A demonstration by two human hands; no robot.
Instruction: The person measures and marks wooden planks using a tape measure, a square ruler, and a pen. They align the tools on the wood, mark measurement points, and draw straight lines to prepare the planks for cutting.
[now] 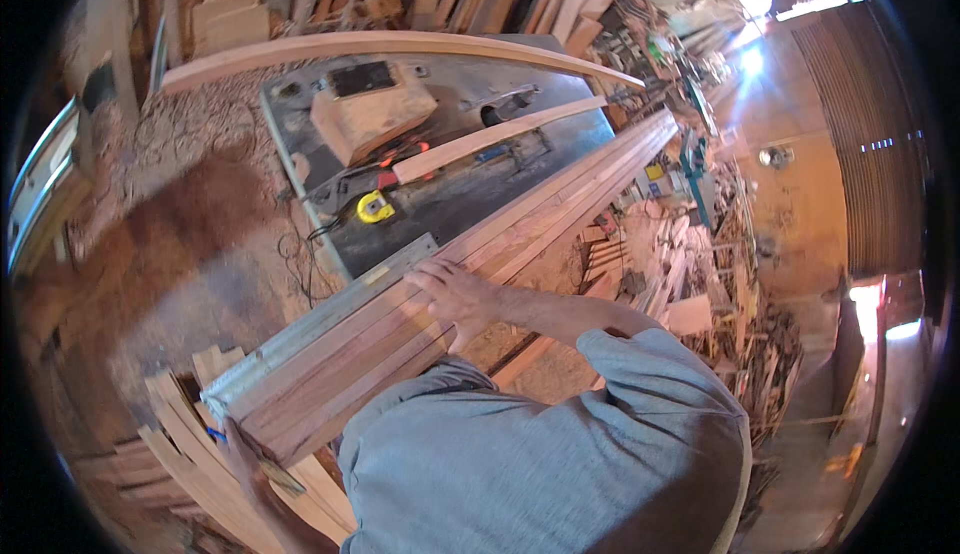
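Note:
Several long reddish-brown wooden boards (pixel 520 239) lie side by side, running from the lower left to the far right. A long grey metal straightedge (pixel 318 316) lies along their left edge. My right hand (pixel 458 299) rests on the boards with its fingers spread, the fingertips close to the straightedge's far end. At the near end of the boards is my left hand (pixel 240 454), its fingers closed around something small and blue (pixel 215 435), too small to name. The fingers are partly hidden.
A dark metal machine table (pixel 400 244) holds a yellow tape measure (pixel 375 208), a wooden block (pixel 370 114) and a short wooden strip (pixel 490 141). A long curved plank (pixel 390 44) crosses its far side. Cut planks (pixel 200 454) lie at lower left; scrap wood (pixel 690 274) is heaped right.

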